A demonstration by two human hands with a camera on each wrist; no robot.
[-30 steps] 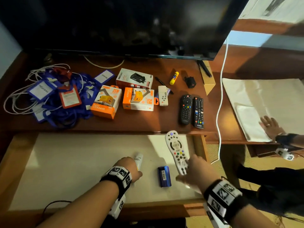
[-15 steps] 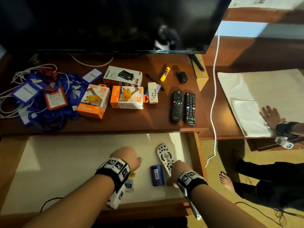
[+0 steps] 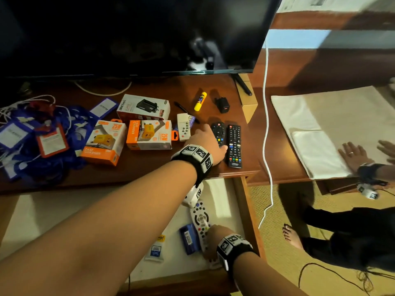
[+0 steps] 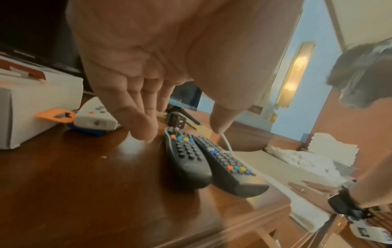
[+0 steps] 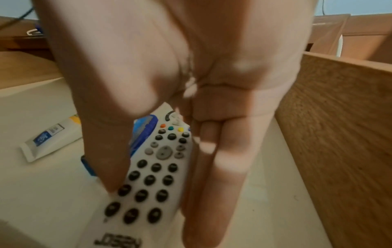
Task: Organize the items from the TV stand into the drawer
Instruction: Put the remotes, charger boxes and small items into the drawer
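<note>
Two black remotes (image 3: 234,144) (image 4: 186,161) lie side by side near the right end of the TV stand top (image 3: 149,167). My left hand (image 3: 214,137) (image 4: 182,132) hovers just above the left one, fingers (image 4: 144,127) straight and spread, holding nothing. Below, the drawer (image 3: 245,210) stands pulled out. Inside it my right hand (image 3: 210,231) (image 5: 152,201) pinches a white remote (image 3: 199,216) (image 5: 152,176) between thumb and fingers, low over the drawer floor by the right wall. A blue box (image 3: 188,238) and a white tube (image 3: 156,248) lie beside it.
Charger boxes (image 3: 147,133), a small white remote (image 3: 183,127), a yellow glue stick (image 3: 200,101), a black adapter (image 3: 222,104) and blue lanyards (image 3: 42,137) cover the stand under the TV (image 3: 128,33). Another person's hand (image 3: 352,154) rests on a white cloth to the right.
My left hand left the tube in the drawer and reached up over the black remotes. My right hand lowered the white remote beside the blue box.
</note>
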